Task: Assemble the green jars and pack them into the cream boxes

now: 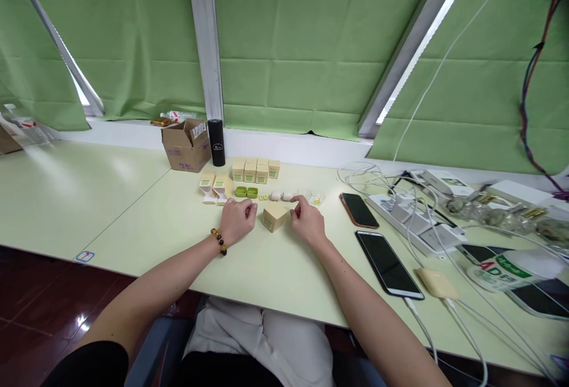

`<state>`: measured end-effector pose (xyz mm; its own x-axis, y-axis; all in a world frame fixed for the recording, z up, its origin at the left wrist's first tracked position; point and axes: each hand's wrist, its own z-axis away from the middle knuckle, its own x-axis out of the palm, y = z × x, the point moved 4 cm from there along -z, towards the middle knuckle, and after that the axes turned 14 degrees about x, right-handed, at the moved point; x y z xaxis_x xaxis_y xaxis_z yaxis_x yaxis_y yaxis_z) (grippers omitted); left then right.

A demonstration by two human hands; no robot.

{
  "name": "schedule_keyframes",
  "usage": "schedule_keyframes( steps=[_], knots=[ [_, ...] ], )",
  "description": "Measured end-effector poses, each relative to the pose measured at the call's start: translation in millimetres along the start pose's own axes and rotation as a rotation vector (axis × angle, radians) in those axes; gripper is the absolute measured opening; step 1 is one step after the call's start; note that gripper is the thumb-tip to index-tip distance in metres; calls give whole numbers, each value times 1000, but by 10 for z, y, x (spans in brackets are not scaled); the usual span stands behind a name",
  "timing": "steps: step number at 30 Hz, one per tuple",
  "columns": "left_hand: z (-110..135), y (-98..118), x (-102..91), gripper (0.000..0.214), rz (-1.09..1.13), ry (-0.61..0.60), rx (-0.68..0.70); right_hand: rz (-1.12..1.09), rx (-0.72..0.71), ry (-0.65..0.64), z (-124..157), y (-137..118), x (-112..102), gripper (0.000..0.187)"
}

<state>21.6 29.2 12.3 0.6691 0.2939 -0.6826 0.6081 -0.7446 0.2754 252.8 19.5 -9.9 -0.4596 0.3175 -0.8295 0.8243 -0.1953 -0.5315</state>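
Note:
A small cream cardboard box point(274, 218) stands on the table between my hands. Just left of it, my left hand point(237, 221) rests as a loose fist, with no object showing in it. On the other side is my right hand point(307, 220), its index finger stretched toward a small white piece point(287, 195) and its thumb apart; whether the finger touches is unclear. In the same row lie another whitish piece point(275, 196), tiny yellow pieces point(262, 197), two green square trays point(246, 192) and a clear piece with yellow inside point(316, 200).
Several closed cream boxes point(250, 170) stand behind the row, with opened boxes point(216, 188) to their left. Farther back are a brown carton point(185, 147) and a black cylinder point(216, 143). Phones point(389, 264), a power strip point(413, 227), cables and a white bottle point(511, 271) crowd the right.

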Motion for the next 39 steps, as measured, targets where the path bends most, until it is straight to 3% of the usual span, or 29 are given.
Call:
schedule_keyframes(
  steps=[5, 10, 14, 20, 26, 32, 39],
  knots=[
    [2, 20, 23, 31, 20, -33, 6, 220, 26, -139, -1, -16, 119, 32],
    [-9, 46, 27, 6, 71, -58, -11, 233, -23, -166, 16, -39, 64, 42],
    [5, 49, 82, 14, 81, -170, -12, 169, -114, -295, 26, -51, 16, 53],
    [11, 35, 93, 15, 30, -186, 26, 175, -24, -169, -2, -16, 73, 39],
    [9, 19, 105, 18, 31, -198, 16, 122, -57, -241, -19, -18, 67, 40],
    [15, 19, 106, 18, 13, -180, 12, 182, -10, -152, -21, -6, 110, 29],
    [-59, 42, 20, 55, 135, -138, 41, 191, -36, -169, -30, 19, 122, 29]
  ],
)
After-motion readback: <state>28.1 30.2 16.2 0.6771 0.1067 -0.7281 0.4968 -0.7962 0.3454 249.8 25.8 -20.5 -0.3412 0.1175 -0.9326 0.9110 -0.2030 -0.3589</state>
